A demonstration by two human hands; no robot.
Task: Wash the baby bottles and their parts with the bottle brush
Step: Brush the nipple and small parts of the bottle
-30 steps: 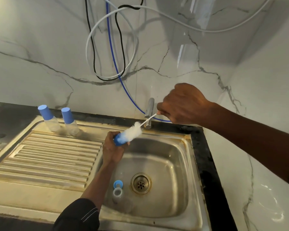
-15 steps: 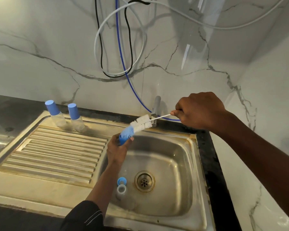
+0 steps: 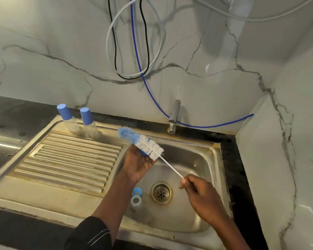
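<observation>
The fingers [image 3: 184, 181] of the right hand [image 3: 201, 194] were pinched tight together on the very end of the bottle brush [image 3: 149, 147]. They held its thin white stick, which was skinny and straight like a straw. At the far end the brush was fat and fuzzy, with white hairs first and blue hairs at the tip. There was one brush.

The left hand [image 3: 137, 166] was under the fuzzy end, palm up. Its fingers [image 3: 146, 162] were curled round a small blue part [image 3: 144, 152]. The white hairs lay right on that part and hid most of it, so I could not tell its shape.

Both hands were over the sink [image 3: 202, 165], which was shiny grey metal with a round drain [image 3: 161, 193] in the bottom. One clear bottle [image 3: 136, 202] lay on its side in there, with its mouth open. One blue ring [image 3: 137, 191] lay just beside that mouth.

Next to the bowl was a metal board [image 3: 70, 159] with long bumpy lines. At its back corner stood two more clear bottles [image 3: 88, 123], side by side, each with a smooth blue cap. That made three bottles.

One silver tap [image 3: 173, 116] stood behind the sink. The desk [image 3: 5, 109] round it was dark. The wall was smooth white stone with grey cracks, and three cords [image 3: 107, 42] hung on it: one white, one black, one blue.
</observation>
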